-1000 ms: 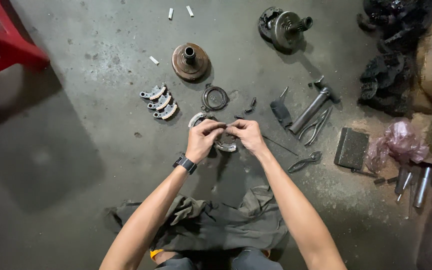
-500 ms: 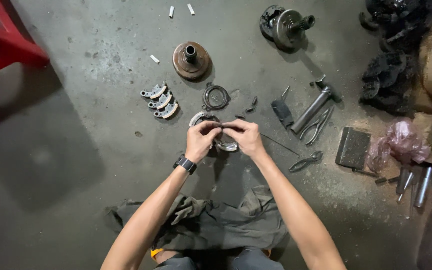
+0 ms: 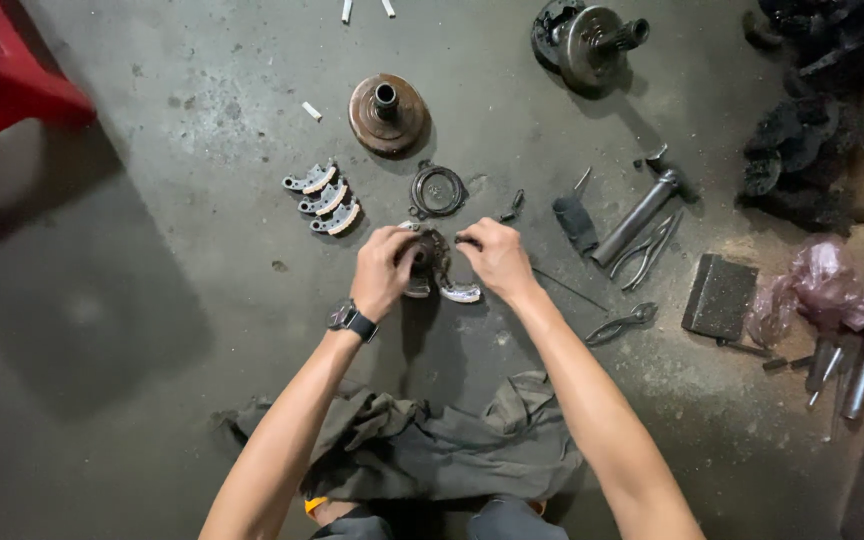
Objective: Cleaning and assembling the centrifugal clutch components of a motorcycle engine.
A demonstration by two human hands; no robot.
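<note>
My left hand (image 3: 384,270) and my right hand (image 3: 494,258) both grip a round metal clutch assembly (image 3: 436,264) that sits on the concrete floor between them. A curved metal shoe of the assembly shows below the right hand. My left wrist wears a dark watch (image 3: 352,320). Just beyond the hands lies a dark ring-shaped plate (image 3: 438,190). Three loose clutch shoes (image 3: 324,198) lie to the left of it. What the fingertips pinch is hidden.
A rusty round hub (image 3: 386,112) and a larger metal drum part (image 3: 586,40) lie farther off. Hammer (image 3: 644,206), pliers (image 3: 652,250), a second pair of pliers (image 3: 620,324), a dark block (image 3: 718,294) and a pink plastic bag (image 3: 824,284) lie right. A red stool (image 3: 4,80) stands at upper left. A dark rag (image 3: 432,440) lies near my knees.
The hands have drawn slightly apart on the clutch assembly, uncovering more of it. The camera view has shifted a little.
</note>
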